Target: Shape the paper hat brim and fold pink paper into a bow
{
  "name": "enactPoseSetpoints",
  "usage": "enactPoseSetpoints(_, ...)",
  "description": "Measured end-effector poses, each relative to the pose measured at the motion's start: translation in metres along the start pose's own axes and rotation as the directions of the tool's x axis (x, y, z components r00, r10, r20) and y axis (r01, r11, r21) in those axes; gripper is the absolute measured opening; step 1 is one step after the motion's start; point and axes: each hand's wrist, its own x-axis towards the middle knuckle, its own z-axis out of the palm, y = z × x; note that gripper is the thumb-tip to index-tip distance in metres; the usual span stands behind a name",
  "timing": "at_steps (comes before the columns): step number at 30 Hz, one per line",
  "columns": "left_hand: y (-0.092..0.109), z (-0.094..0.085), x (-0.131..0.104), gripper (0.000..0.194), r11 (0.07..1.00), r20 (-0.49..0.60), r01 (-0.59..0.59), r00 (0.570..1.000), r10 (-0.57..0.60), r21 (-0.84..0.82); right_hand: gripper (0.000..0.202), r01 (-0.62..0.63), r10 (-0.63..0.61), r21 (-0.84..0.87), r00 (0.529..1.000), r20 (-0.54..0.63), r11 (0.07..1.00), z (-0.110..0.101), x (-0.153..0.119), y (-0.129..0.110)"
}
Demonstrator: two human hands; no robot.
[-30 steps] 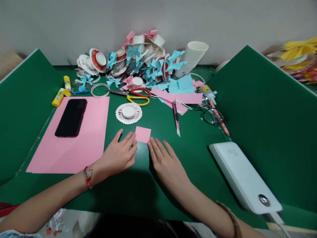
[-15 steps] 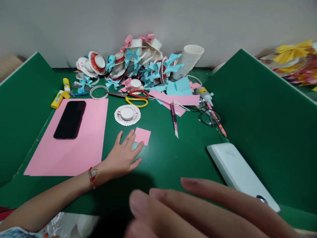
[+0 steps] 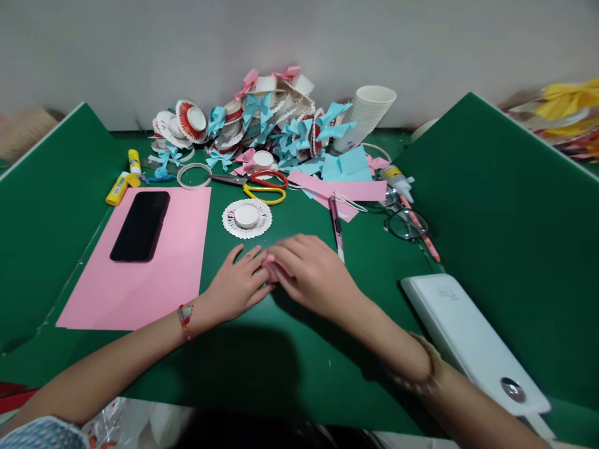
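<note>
A small square of pink paper is lifted at one edge and partly hidden by fingers. My right hand curls over it, slightly blurred, with thumb and fingers closed on the paper. My left hand rests on the green table with its fingers spread, their tips at the paper's left side. Just beyond the hands lies a white scalloped paper disc with a round raised centre. Behind it are scissors with one red and one yellow handle. A utility knife lies right of the disc, its blade tip beside my right hand.
Pink sheets with a black phone on them lie left. Glue sticks, a tape ring, bow-trimmed paper pieces and stacked paper cups stand behind. Right are glasses and a white power bank. Green side panels flank the table.
My right hand has moved from close to the camera down and forward to the pink square and taken hold of it. My left hand has stayed nearly in place.
</note>
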Motion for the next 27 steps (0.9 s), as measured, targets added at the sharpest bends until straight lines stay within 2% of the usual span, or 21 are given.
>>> enactPoseSetpoints(2,-0.001,0.002,0.001,0.026,0.998,-0.043,0.038,0.998,-0.04,-0.051,0.017,-0.015,0.026,-0.085,0.991,0.13,0.996,0.012,0.02,0.02)
enactPoseSetpoints(4,-0.004,0.002,0.001,0.024,0.99,-0.063,0.073,0.995,-0.08,-0.118,0.031,-0.046,0.077,-0.122,0.964,0.256,0.991,0.018,0.03,0.035)
enactPoseSetpoints(8,-0.008,-0.001,0.001,0.016,0.947,-0.058,0.156,0.982,-0.179,-0.28,0.047,-0.168,0.202,-0.125,0.918,0.34,0.978,0.017,0.031,0.046)
enactPoseSetpoints(12,-0.009,-0.001,0.004,0.025,0.874,-0.049,0.251,0.954,-0.297,-0.415,0.031,-0.305,0.315,-0.09,0.86,0.402,0.948,0.015,0.034,0.046)
enactPoseSetpoints(15,-0.01,0.001,0.011,0.025,0.801,-0.066,0.318,0.912,-0.404,-0.508,0.017,-0.354,0.313,0.057,0.882,0.352,0.933,0.018,0.038,0.043)
enactPoseSetpoints(17,-0.011,0.002,0.018,0.016,0.724,-0.067,0.357,0.872,-0.485,-0.59,0.023,-0.365,0.308,0.241,0.92,0.244,0.899,0.022,0.038,0.039)
enactPoseSetpoints(21,-0.011,0.004,0.029,0.022,0.527,-0.062,0.348,0.789,-0.611,-0.776,0.032,-0.301,0.305,0.463,0.95,0.069,0.834,0.035,0.032,0.034)
enactPoseSetpoints(24,-0.009,0.004,0.03,0.02,0.471,-0.069,0.295,0.786,-0.615,-0.831,0.02,-0.319,0.391,0.571,0.92,-0.004,0.756,0.043,0.026,0.034)
enactPoseSetpoints(27,-0.006,0.003,0.027,0.019,0.393,-0.026,0.28,0.785,-0.619,-0.876,0.013,-0.366,0.523,0.681,0.852,-0.03,0.634,0.045,0.023,0.035)
